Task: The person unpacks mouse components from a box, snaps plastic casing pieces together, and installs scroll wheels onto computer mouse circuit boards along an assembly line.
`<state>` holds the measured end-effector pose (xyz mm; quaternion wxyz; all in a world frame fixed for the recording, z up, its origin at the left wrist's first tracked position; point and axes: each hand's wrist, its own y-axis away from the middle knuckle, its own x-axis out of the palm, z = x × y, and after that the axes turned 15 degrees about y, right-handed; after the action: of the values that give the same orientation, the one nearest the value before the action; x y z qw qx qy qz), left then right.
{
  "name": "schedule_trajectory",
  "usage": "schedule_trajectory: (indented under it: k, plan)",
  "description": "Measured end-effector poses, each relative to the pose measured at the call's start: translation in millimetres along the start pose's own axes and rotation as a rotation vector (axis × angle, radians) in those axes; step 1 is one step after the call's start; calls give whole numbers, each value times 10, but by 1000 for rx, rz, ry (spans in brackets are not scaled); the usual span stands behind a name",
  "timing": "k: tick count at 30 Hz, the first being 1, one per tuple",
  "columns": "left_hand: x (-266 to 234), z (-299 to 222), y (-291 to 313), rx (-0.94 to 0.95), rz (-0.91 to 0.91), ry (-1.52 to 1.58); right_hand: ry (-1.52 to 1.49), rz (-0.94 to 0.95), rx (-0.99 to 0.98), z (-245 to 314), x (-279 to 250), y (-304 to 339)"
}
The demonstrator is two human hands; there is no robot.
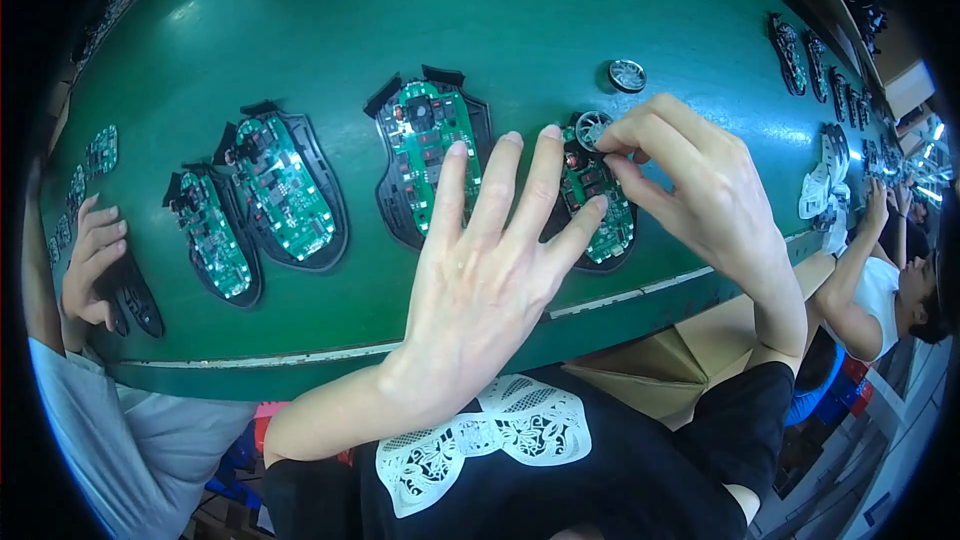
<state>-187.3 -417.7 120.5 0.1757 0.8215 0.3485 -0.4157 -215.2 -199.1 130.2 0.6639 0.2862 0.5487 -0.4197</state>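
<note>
On the green table, my right hand [700, 170] pinches thumb and finger at the edge of a small silver spoked wheel [592, 127]. The wheel sits at the top end of a green circuit board [608, 230] in a black shell. My left hand [490, 215] is spread flat, palm down, its thumb tip on that board. Its other fingers partly cover a second circuit board [420, 155] in a wider black shell. A loose round silver wheel [627, 76] lies just beyond my right hand.
Two more shells with circuit boards [285, 190] [212, 240] lie to the left. Farther left, a co-worker's hand [95, 260] is by dark shell parts [140, 300] and loose boards [102, 150]. Several assemblies [788, 55] line the right side; another person [865, 290] works there. Cardboard [670, 370] stands below the table edge.
</note>
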Motion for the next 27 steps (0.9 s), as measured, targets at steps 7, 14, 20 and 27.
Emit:
schedule_trajectory:
  k: [7, 14, 20, 27]
  plan:
    - [26, -12, -13, 17, -9, -5, 53, -74, -53, 20, -24, -75]
    - [56, -17, -36, 10, -9, 4, -165, 22, 170, 47, -115, -56]
    - [75, 8, -41, 12, -12, 11, -145, -75, 230, 139, 28, 11]
    - [90, 25, -39, 32, -35, 42, -6, -213, 225, 256, 78, 77]
